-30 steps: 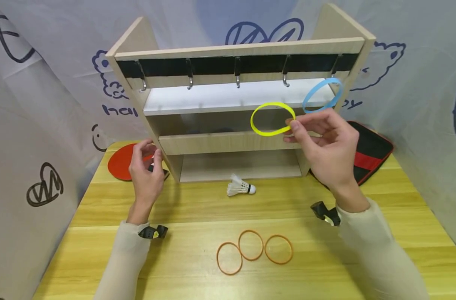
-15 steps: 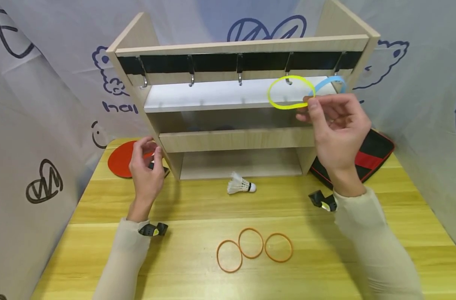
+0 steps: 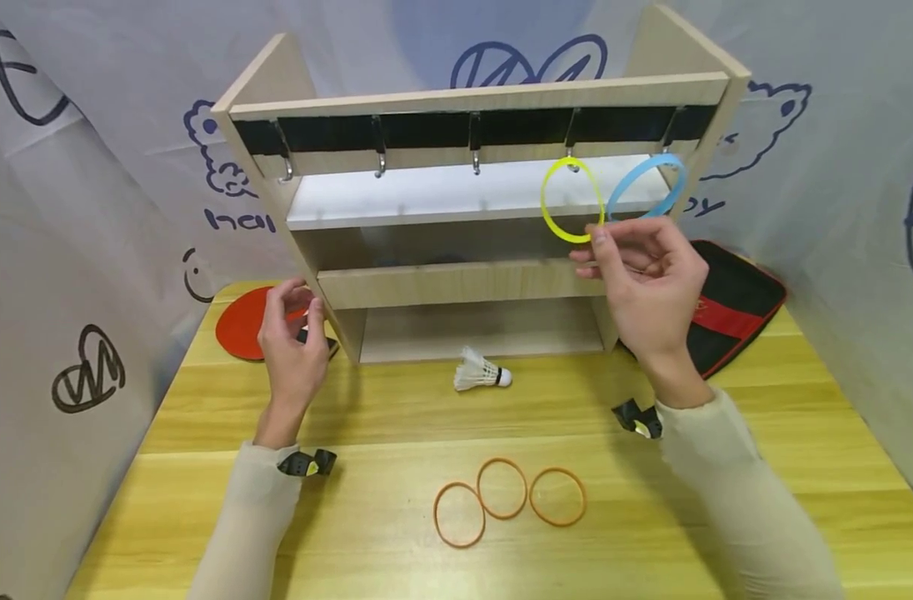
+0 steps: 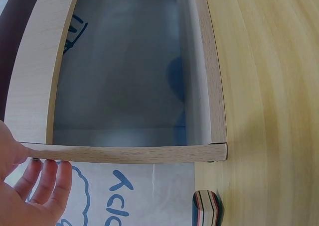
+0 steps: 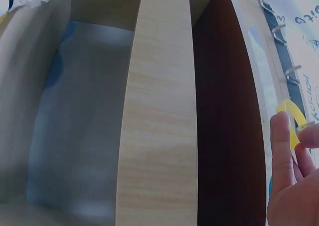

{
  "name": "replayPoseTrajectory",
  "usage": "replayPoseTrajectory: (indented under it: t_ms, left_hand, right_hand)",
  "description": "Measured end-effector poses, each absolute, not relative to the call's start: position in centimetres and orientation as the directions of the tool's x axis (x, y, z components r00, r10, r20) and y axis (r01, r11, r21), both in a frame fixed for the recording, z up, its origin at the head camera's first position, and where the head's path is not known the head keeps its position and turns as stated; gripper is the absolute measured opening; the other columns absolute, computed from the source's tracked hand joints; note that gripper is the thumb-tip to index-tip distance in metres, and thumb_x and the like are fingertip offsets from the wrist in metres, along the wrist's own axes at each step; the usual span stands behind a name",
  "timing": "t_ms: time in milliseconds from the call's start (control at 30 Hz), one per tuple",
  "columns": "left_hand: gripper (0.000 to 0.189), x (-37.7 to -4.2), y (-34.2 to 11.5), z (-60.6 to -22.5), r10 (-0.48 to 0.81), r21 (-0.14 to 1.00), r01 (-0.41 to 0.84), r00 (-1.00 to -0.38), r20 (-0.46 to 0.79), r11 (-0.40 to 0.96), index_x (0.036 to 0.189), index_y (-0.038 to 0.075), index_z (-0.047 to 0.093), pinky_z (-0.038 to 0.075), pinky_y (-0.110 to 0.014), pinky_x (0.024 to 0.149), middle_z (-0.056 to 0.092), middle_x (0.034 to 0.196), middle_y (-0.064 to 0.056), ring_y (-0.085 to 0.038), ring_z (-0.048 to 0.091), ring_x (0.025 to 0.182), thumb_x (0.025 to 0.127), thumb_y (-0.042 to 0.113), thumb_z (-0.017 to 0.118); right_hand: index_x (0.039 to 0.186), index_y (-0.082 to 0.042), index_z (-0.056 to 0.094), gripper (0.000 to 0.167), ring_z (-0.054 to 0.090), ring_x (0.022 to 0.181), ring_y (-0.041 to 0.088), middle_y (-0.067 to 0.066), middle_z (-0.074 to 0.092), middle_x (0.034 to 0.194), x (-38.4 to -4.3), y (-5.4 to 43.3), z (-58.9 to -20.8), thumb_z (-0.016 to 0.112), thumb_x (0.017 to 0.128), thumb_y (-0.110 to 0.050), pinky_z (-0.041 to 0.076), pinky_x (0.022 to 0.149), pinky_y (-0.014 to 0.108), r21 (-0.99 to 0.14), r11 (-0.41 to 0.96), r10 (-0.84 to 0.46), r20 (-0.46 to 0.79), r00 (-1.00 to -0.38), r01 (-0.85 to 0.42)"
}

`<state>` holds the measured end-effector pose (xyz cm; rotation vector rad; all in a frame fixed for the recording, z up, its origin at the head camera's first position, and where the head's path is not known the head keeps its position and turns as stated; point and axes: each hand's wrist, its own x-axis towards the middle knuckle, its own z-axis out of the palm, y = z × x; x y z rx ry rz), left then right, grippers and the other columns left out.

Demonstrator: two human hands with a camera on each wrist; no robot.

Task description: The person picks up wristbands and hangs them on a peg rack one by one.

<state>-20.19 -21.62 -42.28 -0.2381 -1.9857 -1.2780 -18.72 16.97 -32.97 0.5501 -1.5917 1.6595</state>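
Note:
Thumb and fingertips of my right hand [image 3: 647,283] pinch the lower right edge of a yellow wristband [image 3: 546,218]. Its top edge is right at the fourth hook from the left, and the hook's tip [image 3: 573,168] shows inside the loop. From the rightmost hook hangs a blue wristband [image 3: 627,190], partly behind the right hand. The wooden rack [image 3: 456,287] carries a row of metal hooks along its black strip. My left hand [image 3: 295,337] rests with its fingertips against the outer face of the rack's left side panel [image 4: 124,154], thumb at the panel's front edge.
Three orange rings [image 3: 558,497] lie on the table near the front. A shuttlecock [image 3: 483,371] lies before the rack. To the left is a red table tennis bat [image 3: 241,325], partly behind the left hand. A black and red case [image 3: 741,308] stands at the right.
My right hand moved up and right with the yellow wristband, then back down and left. The band now stands more upright, its top at the fourth hook. My left hand stayed in place.

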Motion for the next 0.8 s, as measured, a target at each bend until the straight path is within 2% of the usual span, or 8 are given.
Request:
replayPoseTrajectory:
  t_ms: [167, 467, 600, 800]
  left_hand:
    - [0.031, -20.3, -21.7, -42.3, -0.226, 0.700, 0.521, -0.699, 0.679, 0.489, 0.136, -0.012, 0.060, 0.055, -0.007, 0.095, 0.067, 0.116, -0.032, 0.004, 0.060, 0.106, 0.107, -0.002, 0.063]
    - [0.032, -20.3, -21.7, -42.4, -0.215, 0.698, 0.528, -0.701, 0.680, 0.485, 0.136, -0.013, 0.059, 0.055, -0.007, 0.095, 0.066, 0.117, -0.034, 0.006, 0.061, 0.107, 0.106, -0.002, 0.064]
    - [0.032, -20.2, -21.8, -42.4, -0.215, 0.699, 0.526, -0.703, 0.678, 0.485, 0.136, -0.013, 0.059, 0.055, -0.007, 0.096, 0.066, 0.118, -0.034, 0.006, 0.061, 0.108, 0.106, -0.002, 0.063]
    - [0.032, -20.2, -21.8, -42.4, -0.209, 0.699, 0.521, -0.708, 0.674, 0.490, 0.137, -0.013, 0.059, 0.055, -0.008, 0.096, 0.066, 0.118, -0.034, 0.005, 0.061, 0.108, 0.107, -0.002, 0.063]
  right_hand:
    - [0.107, 0.011, 0.071, 0.009, 0.082, 0.075, 0.013, 0.015, 0.083, 0.102, -18.2, 16.4, -33.4, 0.073, 0.099, 0.006, 0.066, 0.065, 0.027, -0.687, 0.049, 0.194, 0.718, -0.668, -0.725]
    - [0.106, 0.022, 0.064, 0.013, 0.081, 0.075, 0.011, 0.004, 0.084, 0.099, -16.8, 16.0, -35.1, 0.070, 0.097, 0.014, 0.065, 0.060, 0.029, -0.755, -0.015, 0.074, 0.653, -0.754, -0.656]
    - [0.105, 0.019, 0.066, 0.010, 0.081, 0.075, 0.010, -0.004, 0.084, 0.098, -16.2, 16.0, -36.1, 0.069, 0.096, 0.016, 0.065, 0.060, 0.026, -0.790, -0.017, 0.007, 0.612, -0.790, -0.612]
    - [0.102, 0.013, 0.070, 0.007, 0.080, 0.074, 0.012, -0.006, 0.083, 0.096, -15.2, 16.2, -37.9, 0.071, 0.096, 0.015, 0.065, 0.060, 0.028, -0.850, 0.018, -0.090, 0.523, -0.848, -0.526]
